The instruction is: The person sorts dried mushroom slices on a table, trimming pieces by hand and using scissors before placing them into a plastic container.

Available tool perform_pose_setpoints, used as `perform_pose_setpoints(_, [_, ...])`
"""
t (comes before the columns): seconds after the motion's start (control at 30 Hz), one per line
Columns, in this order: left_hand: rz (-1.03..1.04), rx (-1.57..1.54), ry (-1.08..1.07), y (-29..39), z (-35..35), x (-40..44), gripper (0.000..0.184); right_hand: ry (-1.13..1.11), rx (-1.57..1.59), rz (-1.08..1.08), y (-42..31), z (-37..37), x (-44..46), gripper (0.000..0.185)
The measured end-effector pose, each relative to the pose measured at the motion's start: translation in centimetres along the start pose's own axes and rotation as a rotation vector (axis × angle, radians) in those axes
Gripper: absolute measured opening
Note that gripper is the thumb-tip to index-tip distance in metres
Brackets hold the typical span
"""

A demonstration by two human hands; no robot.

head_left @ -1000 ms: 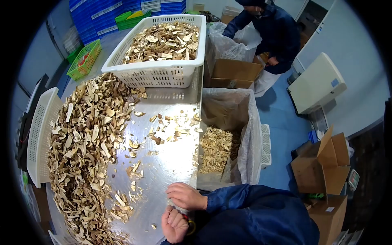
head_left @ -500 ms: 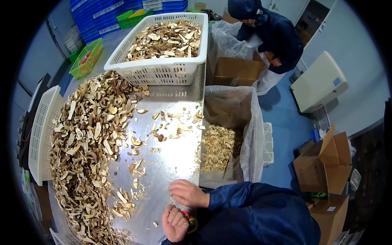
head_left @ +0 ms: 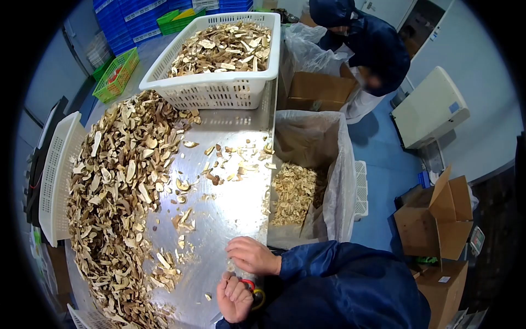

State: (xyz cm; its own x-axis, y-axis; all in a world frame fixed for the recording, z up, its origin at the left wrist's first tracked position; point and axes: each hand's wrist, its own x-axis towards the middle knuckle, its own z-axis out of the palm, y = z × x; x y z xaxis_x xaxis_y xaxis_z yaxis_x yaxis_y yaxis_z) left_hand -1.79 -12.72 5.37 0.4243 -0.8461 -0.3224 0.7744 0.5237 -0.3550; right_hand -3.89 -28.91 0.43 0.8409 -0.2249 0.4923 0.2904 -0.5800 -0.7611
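My right hand [head_left: 253, 256] rests over the near edge of the metal table, palm down, its fingers reaching forward and slightly bent. I see nothing held in it; its thumb is hidden. Just below it, my left hand [head_left: 234, 299] is turned up with the fingers curled in, and whatever they may hold is hidden. A pair of scissors with red and yellow handles [head_left: 257, 300] lies by the left wrist, partly covered by it. Loose dried mushroom slices [head_left: 164, 271] are scattered on the table in front of both hands, beside a large heap of mushroom slices [head_left: 115, 203].
A white basket [head_left: 213, 93] full of slices stands at the table's far end. Beside the table, a plastic-lined box [head_left: 339, 181] holds pale pieces. A co-worker [head_left: 367, 49] bends over a cardboard box [head_left: 318, 90]. An opened carton [head_left: 433, 219] stands at right.
The camera view has shifted slightly. My hands stay almost where they were. The co-worker's hand by the cardboard box has moved slightly.
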Motion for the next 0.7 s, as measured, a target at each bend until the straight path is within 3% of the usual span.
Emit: perform_pose_setpoints(0.7, [-0.013,0.000,0.021,-0.08,0.06,0.12,0.022,-0.022,-0.034,0.002,-0.03,0.15,-0.10,0.008])
